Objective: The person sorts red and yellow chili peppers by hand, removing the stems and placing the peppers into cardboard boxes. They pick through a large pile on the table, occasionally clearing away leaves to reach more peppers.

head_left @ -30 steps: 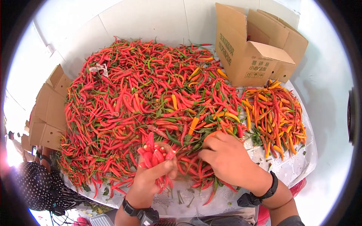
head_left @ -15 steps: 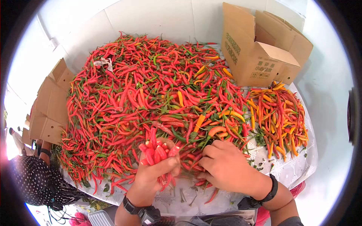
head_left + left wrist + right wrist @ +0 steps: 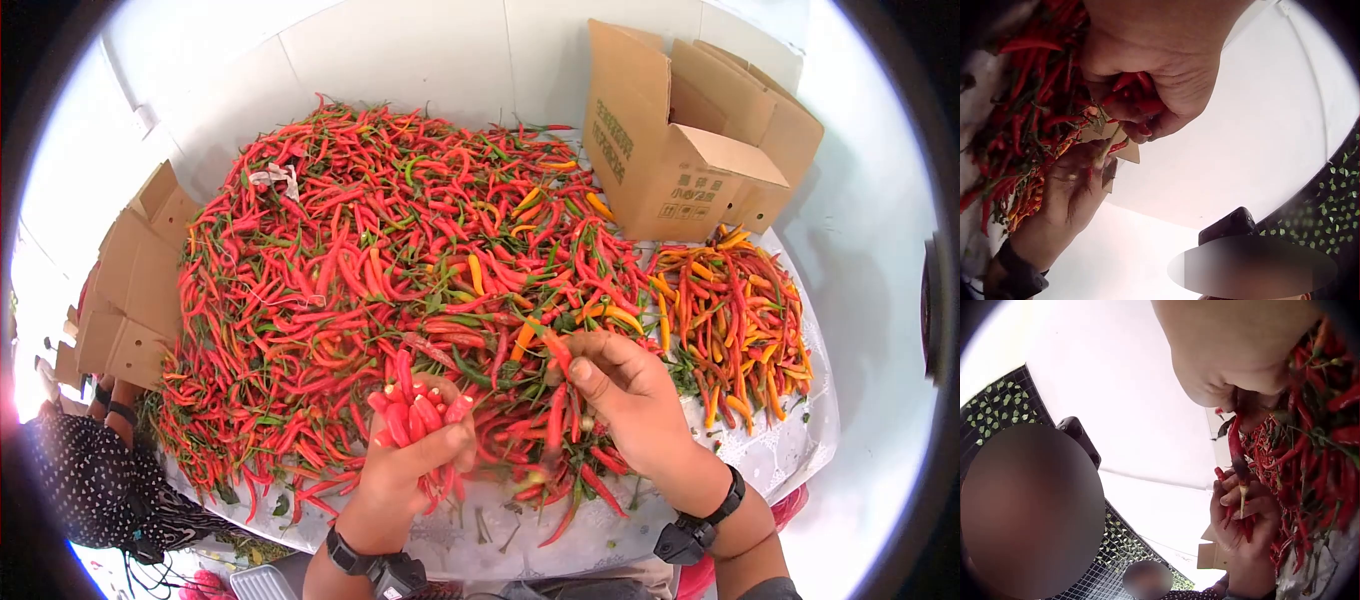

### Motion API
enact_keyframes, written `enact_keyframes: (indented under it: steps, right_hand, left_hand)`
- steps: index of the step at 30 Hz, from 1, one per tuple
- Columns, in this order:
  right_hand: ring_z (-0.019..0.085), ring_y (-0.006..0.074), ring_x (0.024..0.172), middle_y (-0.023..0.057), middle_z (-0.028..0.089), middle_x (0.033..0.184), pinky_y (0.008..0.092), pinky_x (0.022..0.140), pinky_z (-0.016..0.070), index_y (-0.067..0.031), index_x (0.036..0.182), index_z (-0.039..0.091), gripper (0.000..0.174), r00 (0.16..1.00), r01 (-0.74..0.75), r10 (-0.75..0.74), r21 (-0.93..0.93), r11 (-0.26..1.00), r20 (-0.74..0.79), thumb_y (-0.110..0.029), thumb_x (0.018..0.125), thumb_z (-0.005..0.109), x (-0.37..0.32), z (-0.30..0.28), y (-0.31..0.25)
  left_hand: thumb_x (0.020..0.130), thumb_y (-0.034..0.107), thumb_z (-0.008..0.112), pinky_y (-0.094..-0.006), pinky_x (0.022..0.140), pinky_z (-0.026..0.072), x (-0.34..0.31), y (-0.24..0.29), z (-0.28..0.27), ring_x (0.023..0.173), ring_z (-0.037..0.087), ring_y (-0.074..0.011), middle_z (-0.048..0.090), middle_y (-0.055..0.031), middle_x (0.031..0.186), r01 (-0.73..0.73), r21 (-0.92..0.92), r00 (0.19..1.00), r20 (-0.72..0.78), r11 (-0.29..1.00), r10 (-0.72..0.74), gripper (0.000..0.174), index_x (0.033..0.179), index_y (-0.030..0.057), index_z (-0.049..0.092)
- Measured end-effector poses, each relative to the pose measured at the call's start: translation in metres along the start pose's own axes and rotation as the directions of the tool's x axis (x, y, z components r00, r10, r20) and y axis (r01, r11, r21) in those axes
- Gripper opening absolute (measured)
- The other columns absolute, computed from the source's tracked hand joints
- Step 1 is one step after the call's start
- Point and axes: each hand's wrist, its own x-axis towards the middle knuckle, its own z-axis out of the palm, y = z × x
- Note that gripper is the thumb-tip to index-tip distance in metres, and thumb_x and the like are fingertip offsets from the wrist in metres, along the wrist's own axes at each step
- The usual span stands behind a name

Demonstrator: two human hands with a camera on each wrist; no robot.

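Observation:
In the head view my left hand grips a bunch of red chilies, their stemless pale ends pointing up. My right hand, just to its right, pinches a red chili between thumb and fingers above the pile's near edge. The right wrist view shows that chili hanging from my right hand, dark near its lower end with a pale stem. Behind both hands spreads a large pile of red chilies with some green and orange ones.
A smaller orange and red chili pile lies at the right, below an open cardboard box. Another box stands at the left, near a person in dotted clothing. Loose stems lie on the white tablecloth.
My right hand has lifted from the pile and turned, now with a red chili between its fingers. The left hand keeps its bunch, nearly unmoved.

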Motion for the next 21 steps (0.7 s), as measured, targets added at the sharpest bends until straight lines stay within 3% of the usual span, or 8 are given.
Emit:
enact_keyframes:
  steps: [3, 6, 9, 12, 18, 21]
  right_hand:
    - [0.059, 0.0141, 0.096, 0.0085, 0.062, 0.105, 0.027, 0.078, 0.0499, -0.0013, 0.116, 0.054, 0.025, 0.982, 0.19, -0.19, -0.004, 0.982, 0.013, -0.01, 0.092, 0.056, 0.004, -0.001, 0.009]
    - [0.059, 0.0207, 0.105, 0.0119, 0.06, 0.113, 0.0339, 0.086, 0.0517, -0.002, 0.121, 0.05, 0.031, 0.97, 0.215, -0.223, 0.094, 0.972, 0.095, -0.005, 0.091, 0.056, 0.009, -0.008, 0.019]
    - [0.059, 0.0244, 0.106, 0.013, 0.059, 0.113, 0.0402, 0.09, 0.0509, -0.0023, 0.125, 0.045, 0.037, 0.989, 0.106, -0.122, 0.181, 0.978, 0.082, -0.004, 0.09, 0.057, 0.006, -0.007, 0.012]
    - [0.059, 0.0234, 0.104, 0.0117, 0.059, 0.112, 0.0383, 0.088, 0.0513, -0.0038, 0.125, 0.045, 0.038, 0.997, 0.019, -0.041, 0.31, 0.951, 0.065, -0.004, 0.089, 0.058, 0.005, -0.005, 0.01]
    - [0.057, 0.0175, 0.101, 0.0081, 0.058, 0.108, 0.0323, 0.085, 0.0497, -0.0018, 0.124, 0.045, 0.036, 0.991, 0.082, -0.095, 0.141, 0.987, 0.089, -0.006, 0.091, 0.058, 0.007, -0.008, 0.012]
    - [0.057, 0.0183, 0.103, 0.0066, 0.056, 0.112, 0.0321, 0.085, 0.0492, -0.0049, 0.119, 0.048, 0.033, 0.99, -0.024, -0.017, 0.282, 0.959, 0.139, -0.005, 0.088, 0.061, 0.003, -0.005, 0.007]
  left_hand:
    - [0.076, 0.001, 0.068, -0.0283, 0.054, 0.0442, 0.0, 0.0, -0.001, 0.061, 0.056, -0.016, 0.056, -0.0085, 0.075, -0.008, 0.012, 1.0, -0.002, 1.0, 0.008, 0.03, 0.1, 0.0037, 0.05]
    - [0.076, 0.001, 0.068, -0.0285, 0.054, 0.044, 0.0, 0.001, 0.001, 0.062, 0.056, -0.0159, 0.056, -0.0082, 0.075, -0.011, 0.016, 1.0, -0.002, 1.0, 0.011, 0.03, 0.1, 0.0036, 0.05]
    - [0.076, 0.001, 0.068, -0.0286, 0.054, 0.0438, 0.0, -0.001, 0.0, 0.062, 0.056, -0.0157, 0.056, -0.0079, 0.075, -0.015, 0.017, 1.0, 0.003, 1.0, 0.015, 0.03, 0.1, 0.0033, 0.05]
    - [0.076, 0.002, 0.068, -0.0283, 0.054, 0.0435, 0.0, 0.0, 0.002, 0.062, 0.056, -0.0156, 0.056, -0.0077, 0.075, -0.019, 0.029, 1.0, 0.0, 0.999, 0.019, 0.03, 0.1, 0.0033, 0.05]
    - [0.077, 0.003, 0.068, -0.0279, 0.053, 0.043, -0.001, 0.001, 0.003, 0.061, 0.056, -0.0153, 0.057, -0.0078, 0.077, -0.011, 0.052, 1.0, -0.002, 0.999, 0.011, 0.029, 0.1, 0.0032, 0.05]
    - [0.077, 0.004, 0.069, -0.0281, 0.055, 0.045, -0.001, 0.001, 0.001, 0.064, 0.057, -0.0148, 0.057, -0.0076, 0.078, 0.012, 0.055, 1.0, -0.001, 0.998, -0.012, 0.03, 0.1, 0.003, 0.05]
